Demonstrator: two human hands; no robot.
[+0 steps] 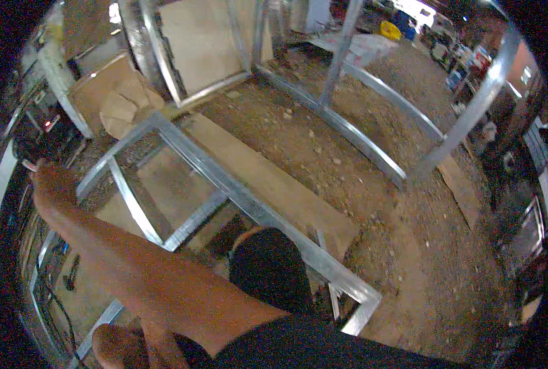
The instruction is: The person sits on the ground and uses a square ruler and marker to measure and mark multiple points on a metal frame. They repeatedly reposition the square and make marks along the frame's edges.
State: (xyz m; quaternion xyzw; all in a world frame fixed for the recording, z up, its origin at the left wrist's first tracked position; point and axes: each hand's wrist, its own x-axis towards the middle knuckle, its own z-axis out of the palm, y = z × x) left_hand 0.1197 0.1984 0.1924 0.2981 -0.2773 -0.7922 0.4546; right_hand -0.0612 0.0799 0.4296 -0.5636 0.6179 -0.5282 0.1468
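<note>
My right arm, in a short black sleeve, stretches from the lower edge across to the far left. At its end my right hand (42, 175) is closed around something small; a short pale tip (29, 165) shows at the fingers. What it is I cannot make out. Beneath the arm lies a silvery metal frame (243, 195) of welded or joined square tubes, with crossbars (131, 200) running inside it. A rounded black-clad knee (271, 270) rises beside the long tube. Below the arm shows a rounded patch of bare skin (117, 347), perhaps a knee. My left hand is not in view.
A flat board (274, 178) lies along the frame on stony dirt. Another metal frame (360, 138) stands beyond. An upright pale panel (206, 46) and brown cardboard (111, 92) are at the back left. A yellow object (390, 30) lies far off; clutter lines the right side.
</note>
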